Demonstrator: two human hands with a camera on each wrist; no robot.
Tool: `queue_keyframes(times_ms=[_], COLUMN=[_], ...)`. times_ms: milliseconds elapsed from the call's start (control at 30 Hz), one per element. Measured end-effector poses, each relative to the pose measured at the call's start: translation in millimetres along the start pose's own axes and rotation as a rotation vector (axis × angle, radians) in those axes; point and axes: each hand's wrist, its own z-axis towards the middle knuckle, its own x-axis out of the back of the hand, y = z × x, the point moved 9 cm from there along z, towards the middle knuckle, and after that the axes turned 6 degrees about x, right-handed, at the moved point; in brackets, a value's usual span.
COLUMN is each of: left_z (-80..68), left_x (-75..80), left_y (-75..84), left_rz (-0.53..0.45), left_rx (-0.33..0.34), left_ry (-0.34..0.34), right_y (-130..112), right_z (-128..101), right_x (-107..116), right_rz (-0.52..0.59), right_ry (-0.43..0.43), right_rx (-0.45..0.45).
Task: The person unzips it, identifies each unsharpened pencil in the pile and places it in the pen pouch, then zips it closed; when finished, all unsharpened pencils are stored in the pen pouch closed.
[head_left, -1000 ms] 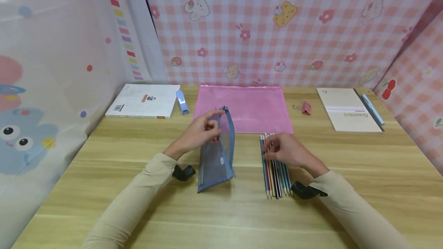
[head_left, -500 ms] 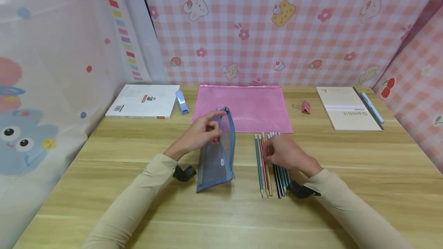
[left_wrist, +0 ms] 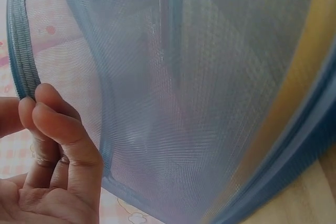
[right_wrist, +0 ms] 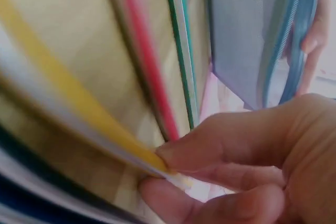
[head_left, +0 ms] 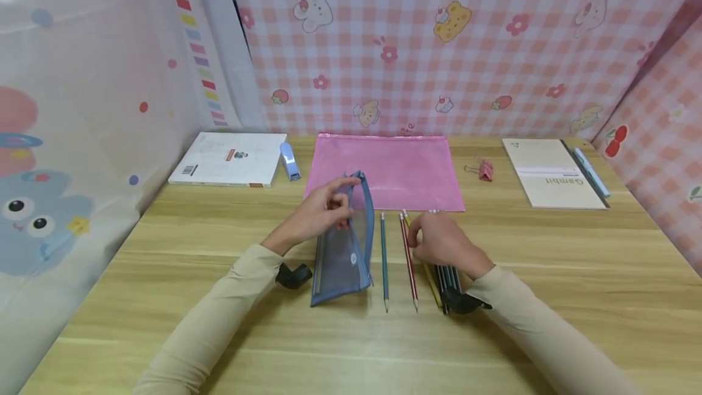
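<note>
From my station the head feed shows the wooden table (head_left: 329, 352) with a pink zip pouch (head_left: 406, 166) lying flat at the back, a white book (head_left: 247, 152) to its left and a Gambit notebook (head_left: 548, 191) to its right. In front, I see the blue mesh pencil case (head_left: 337, 267) on the table, its top corner pinched by the left hand (head_left: 325, 206). The right hand (head_left: 444, 239) has thumb and finger closed on the yellow pencil (head_left: 431, 284); dark pencils (head_left: 451, 276) lie partly hidden beneath it. Between the hands, a red pencil (head_left: 411, 273) and a teal pencil (head_left: 385, 267) lie apart. Farther back are a lavender stapler (head_left: 289, 162) and a pink binder clip (head_left: 485, 170).
</note>
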Motion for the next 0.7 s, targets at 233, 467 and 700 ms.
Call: queue_keyframes(times_ms=[233, 467, 700], left_z=[-0.6, -1.1, -1.6], left_x=[1.2, 1.0, -1.4], left_y=[0.2, 2.2, 1.3], left_rz=[-0.003, -0.005, -0.023], left_rx=[-0.007, -0.017, -0.003], left_ry=[0.002, 0.003, -0.004], right_y=[2.3, -7.6, -19.3], right_z=[7.3, 20.8, 33.6], right_x=[18.8, 40.6, 36.9], right_rz=[0.206, 0.450, 0.675], right_ry=[0.067, 0.242, 0.404], right_rx=[-0.022, -0.023, -0.017])
